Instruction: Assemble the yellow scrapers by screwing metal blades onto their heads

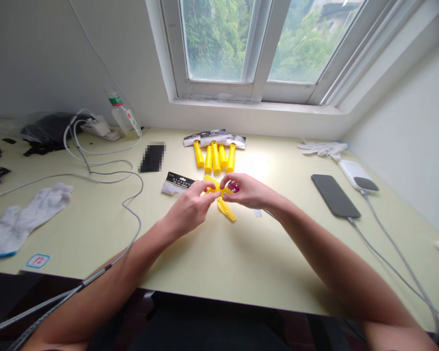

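Observation:
My left hand [194, 201] and my right hand [249, 191] meet in the middle of the table, fingertips close together. Between them is a yellow plastic piece [227, 210] with long arms, one pointing toward me and another partly behind the fingers. Both hands are closed in a pinch around its centre; the exact grip there is hidden. A small purple round thing [234, 186] shows just behind my right fingers. By my left knuckles lies a black and white packaging card [179, 182]. Several yellow handle-shaped pieces [215, 157] lie in a row beyond my hands.
Printed packaging cards [212, 138] lie behind the yellow row. At left are a glove [29, 217], a loose cable [141, 219] crossing my left forearm, a bottle [124, 117] and a black flat object [152, 157]. A phone [335, 196], power bank [358, 176] and gloves [324, 148] lie right.

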The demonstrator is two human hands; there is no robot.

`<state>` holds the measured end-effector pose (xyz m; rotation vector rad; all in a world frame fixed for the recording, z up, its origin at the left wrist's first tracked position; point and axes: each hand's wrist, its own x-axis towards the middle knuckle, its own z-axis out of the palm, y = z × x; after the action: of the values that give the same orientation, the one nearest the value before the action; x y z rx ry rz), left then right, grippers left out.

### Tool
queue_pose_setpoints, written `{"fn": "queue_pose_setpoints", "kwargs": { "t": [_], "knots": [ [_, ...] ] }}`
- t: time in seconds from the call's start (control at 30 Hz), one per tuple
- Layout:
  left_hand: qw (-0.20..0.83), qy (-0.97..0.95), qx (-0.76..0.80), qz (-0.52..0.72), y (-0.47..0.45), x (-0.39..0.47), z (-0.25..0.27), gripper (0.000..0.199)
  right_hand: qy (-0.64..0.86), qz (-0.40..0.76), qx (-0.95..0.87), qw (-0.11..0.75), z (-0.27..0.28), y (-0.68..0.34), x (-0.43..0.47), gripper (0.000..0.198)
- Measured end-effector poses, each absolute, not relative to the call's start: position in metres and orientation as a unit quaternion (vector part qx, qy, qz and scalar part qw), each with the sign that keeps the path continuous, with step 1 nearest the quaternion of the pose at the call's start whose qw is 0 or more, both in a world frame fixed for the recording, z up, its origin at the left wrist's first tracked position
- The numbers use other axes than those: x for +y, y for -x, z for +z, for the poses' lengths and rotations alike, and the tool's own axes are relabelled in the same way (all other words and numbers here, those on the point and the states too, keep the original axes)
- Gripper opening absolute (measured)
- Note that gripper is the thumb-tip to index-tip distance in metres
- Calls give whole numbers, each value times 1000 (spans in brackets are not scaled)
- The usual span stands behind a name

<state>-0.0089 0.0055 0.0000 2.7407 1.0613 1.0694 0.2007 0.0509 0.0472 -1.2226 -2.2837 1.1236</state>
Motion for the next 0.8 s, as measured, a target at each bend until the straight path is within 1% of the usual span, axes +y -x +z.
{"fn": "queue_pose_setpoints", "kwargs": {
  "t": [0.17,0.27,0.43,0.57,0.7,0.8],
  "knots": [
    [22,-875,335,348,9,3,2,28,435,497,-735,158,50,-202,52,25],
    [32,-872,336,353,9,3,2,32,430,507,-729,165,54,-202,51,29],
    [36,-870,342,354,8,4,1,31,430,393,-793,177,55,-201,48,18],
    [37,-871,343,350,8,5,-1,31,440,305,-831,151,54,-202,47,13],
    [34,-872,342,349,8,5,-4,30,455,254,-843,136,50,-203,47,13],
    [36,-872,344,346,7,5,-6,29,454,238,-848,134,49,-203,48,12]
  ]
}}
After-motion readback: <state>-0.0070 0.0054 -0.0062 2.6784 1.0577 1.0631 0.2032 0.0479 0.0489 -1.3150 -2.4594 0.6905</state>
